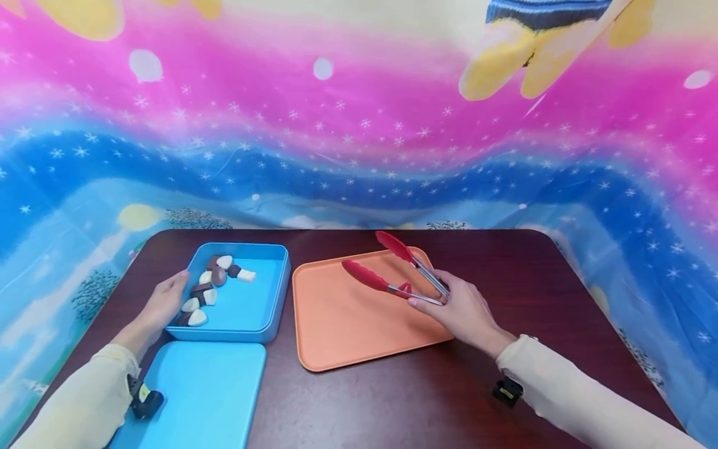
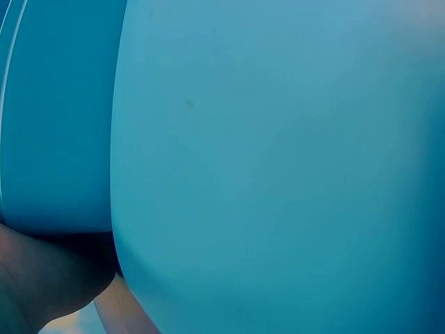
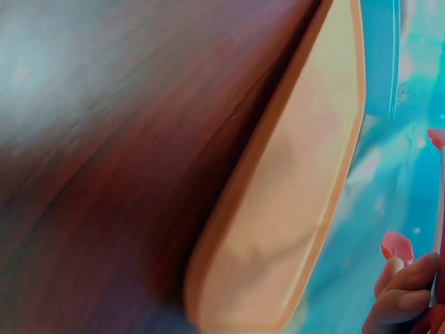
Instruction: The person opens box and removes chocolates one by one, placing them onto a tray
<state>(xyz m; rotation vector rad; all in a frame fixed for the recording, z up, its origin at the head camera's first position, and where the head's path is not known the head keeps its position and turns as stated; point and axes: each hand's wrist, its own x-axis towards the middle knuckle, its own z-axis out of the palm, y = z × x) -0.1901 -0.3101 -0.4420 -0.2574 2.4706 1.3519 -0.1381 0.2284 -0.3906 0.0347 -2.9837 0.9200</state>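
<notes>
In the head view my left hand [image 1: 159, 305] holds the left wall of an open blue box [image 1: 278, 299], its fingers partly hidden. Inside, along the box's left part, lie several small brown-and-white pieces [image 1: 217, 276]; their kind is unclear. My right hand [image 1: 465, 308] grips metal tongs [image 1: 434, 279] with red scalloped tips. The tongs' arms are spread above an orange tray [image 1: 359, 333], with nothing between the tips. In the right wrist view, curled fingers [image 3: 407, 296] and part of the tongs show at the lower right edge.
A flat light-blue lid [image 1: 207, 386] lies in front of the box, under the left forearm. It fills most of the left wrist view. The dark wooden table [image 1: 348, 405] has rounded far corners. Behind and beside it hangs a colourful printed cloth [image 1: 348, 156].
</notes>
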